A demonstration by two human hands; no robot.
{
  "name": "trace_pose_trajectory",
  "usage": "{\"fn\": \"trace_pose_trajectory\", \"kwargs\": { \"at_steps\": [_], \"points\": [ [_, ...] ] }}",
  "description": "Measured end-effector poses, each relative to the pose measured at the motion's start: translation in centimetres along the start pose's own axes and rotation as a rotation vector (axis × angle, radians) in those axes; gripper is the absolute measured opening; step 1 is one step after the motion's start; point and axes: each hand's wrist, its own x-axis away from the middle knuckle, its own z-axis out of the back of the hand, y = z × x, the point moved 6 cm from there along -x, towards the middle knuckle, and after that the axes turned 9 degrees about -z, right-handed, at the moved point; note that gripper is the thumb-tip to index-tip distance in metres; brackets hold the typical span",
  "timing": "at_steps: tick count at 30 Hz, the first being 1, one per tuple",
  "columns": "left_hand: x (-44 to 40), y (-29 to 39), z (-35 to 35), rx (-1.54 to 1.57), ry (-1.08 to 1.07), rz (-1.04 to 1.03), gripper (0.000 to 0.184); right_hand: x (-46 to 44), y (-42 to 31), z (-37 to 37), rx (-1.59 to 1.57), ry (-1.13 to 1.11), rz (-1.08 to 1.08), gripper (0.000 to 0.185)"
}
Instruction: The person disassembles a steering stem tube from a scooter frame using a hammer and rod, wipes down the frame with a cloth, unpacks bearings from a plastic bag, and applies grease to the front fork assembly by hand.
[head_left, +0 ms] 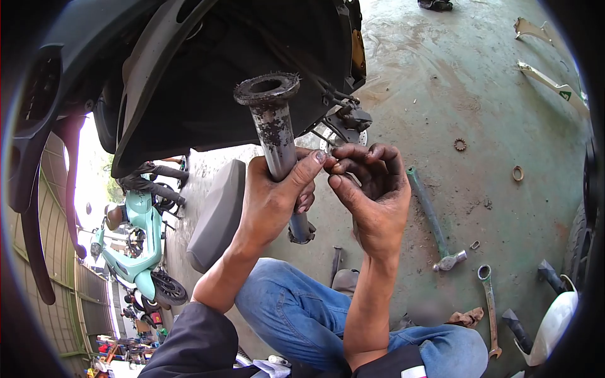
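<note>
The step in hand looks like close fingertip work beside a greasy flanged tube (pixel 276 135), held up off the floor (pixel 441 94) in the closed left hand (pixel 261 205). The right hand (pixel 381 211) has curled fingers meeting the left thumb; I can't tell whether they pinch anything. A next move would seem to call for a steady left grip. The tube's long axis slants steeply, flange upper left towards the black bodywork (pixel 220 82), other end lower right, towards the knees (pixel 271 283).

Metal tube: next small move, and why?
Probably wipe the flange at the upper end of the metal tube. Dark, greasy-looking grime cakes its rim, the left hand has the tube gripped below it, and the right hand isn't wrapped around the tube, so it could do the wiping.
</note>
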Motion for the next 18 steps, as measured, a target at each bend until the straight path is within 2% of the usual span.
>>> {"fn": "trace_pose_trajectory", "kwargs": {
  "at_steps": [12,18],
  "points": [
    [-0.25,-0.39,0.38,0.003,0.005,0.031,0.03,-0.29,0.87,0.4,-0.039,0.037,-0.035,0.035],
    [-0.69,-0.59,0.62,0.006,0.02,0.053,0.031,-0.41,1.03,0.96,-0.017,0.17,-0.052,0.029]
  ]
}}
